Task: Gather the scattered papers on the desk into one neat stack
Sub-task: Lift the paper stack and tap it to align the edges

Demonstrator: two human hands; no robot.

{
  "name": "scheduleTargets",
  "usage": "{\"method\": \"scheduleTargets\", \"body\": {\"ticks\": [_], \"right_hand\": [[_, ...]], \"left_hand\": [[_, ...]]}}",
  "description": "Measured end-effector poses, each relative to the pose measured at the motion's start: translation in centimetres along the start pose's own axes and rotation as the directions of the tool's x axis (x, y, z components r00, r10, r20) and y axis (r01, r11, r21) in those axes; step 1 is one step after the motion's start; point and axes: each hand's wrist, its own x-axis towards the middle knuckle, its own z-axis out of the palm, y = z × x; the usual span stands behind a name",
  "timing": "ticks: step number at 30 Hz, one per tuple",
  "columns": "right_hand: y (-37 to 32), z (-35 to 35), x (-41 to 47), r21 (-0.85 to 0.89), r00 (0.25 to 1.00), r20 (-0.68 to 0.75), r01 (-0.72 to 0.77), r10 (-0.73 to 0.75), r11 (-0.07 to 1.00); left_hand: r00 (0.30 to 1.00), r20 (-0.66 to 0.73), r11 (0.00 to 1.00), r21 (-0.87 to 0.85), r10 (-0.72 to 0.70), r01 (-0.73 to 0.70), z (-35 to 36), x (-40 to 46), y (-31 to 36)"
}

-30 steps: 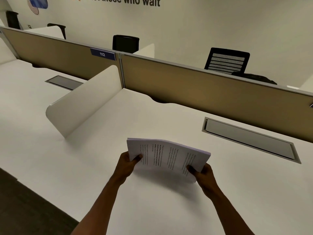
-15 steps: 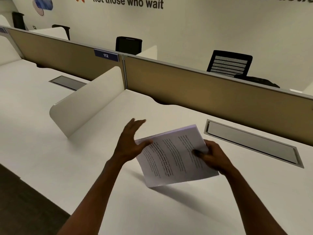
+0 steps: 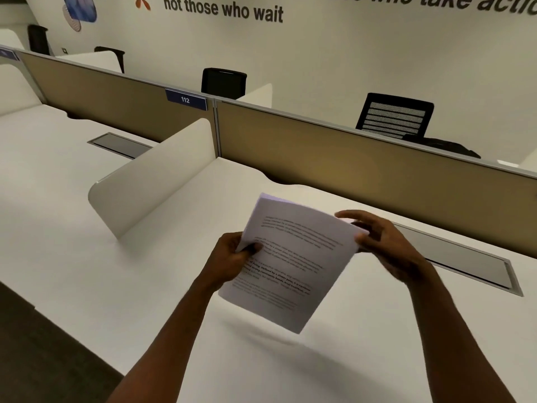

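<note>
A stack of printed white papers (image 3: pixel 293 263) is held in the air above the white desk (image 3: pixel 145 286), turned so its long side runs away from me. My left hand (image 3: pixel 232 257) grips the stack's left edge, thumb on the top page. My right hand (image 3: pixel 380 242) holds the far right edge with the thumb on the paper and the fingers spread behind it. The stack's near corner hangs free and casts a shadow on the desk. No other loose sheets show on the desk.
A curved white divider (image 3: pixel 157 175) stands left of the papers. A tan partition (image 3: pixel 348 170) with a "112" label (image 3: pixel 186 99) runs along the desk's back. A grey cable hatch (image 3: pixel 465 263) lies right, partly behind my right hand. Black chairs stand beyond.
The stack has been rotated from lying crosswise to pointing away from me and lifted higher. My left hand let go, then gripped the left edge again; my right hand shifted to the far right edge.
</note>
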Motion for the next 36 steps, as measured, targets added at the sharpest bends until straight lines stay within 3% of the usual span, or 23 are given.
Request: {"method": "scheduleTargets", "body": {"ticks": [2,5,10,14,20,28,36], "right_hand": [[3.0,0.6,-0.5,0.215,0.998,0.045,-0.046,0.038,0.975],[6.0,4.3,-1.2,0.191,0.988,0.095,-0.136,0.12,0.972],[8.8,9.1,-0.7,0.23,0.969,-0.196,-0.102,0.149,0.968],[11.7,10.7,-0.6,0.178,0.943,-0.243,-0.188,0.229,0.966],[13.7,11.5,-0.1,0.036,0.923,-0.307,-0.232,0.232,0.972],[12.7,12.2,1.1,0.051,0.887,-0.44,-0.131,0.14,0.99],[14.9,13.7,1.2,-0.086,0.903,-0.402,-0.204,0.153,0.975]], "left_hand": [[0.998,-0.047,0.993,-0.117,-0.038,0.033,-0.4,-0.4,-1.1],[0.996,-0.062,0.979,-0.197,-0.067,0.053,-0.3,-0.6,-2.0],[0.993,-0.056,0.973,-0.215,-0.101,0.086,0.1,-0.3,-3.3],[0.989,-0.025,0.974,-0.182,-0.144,0.137,0.3,-0.8,-5.7],[0.987,-0.063,0.985,-0.1,-0.15,0.143,1.1,-0.9,-7.6],[0.991,-0.105,0.994,-0.076,-0.085,0.077,0.2,1.1,-7.4],[0.985,-0.092,0.988,-0.072,-0.143,0.137,-0.2,2.3,-8.9]]}}
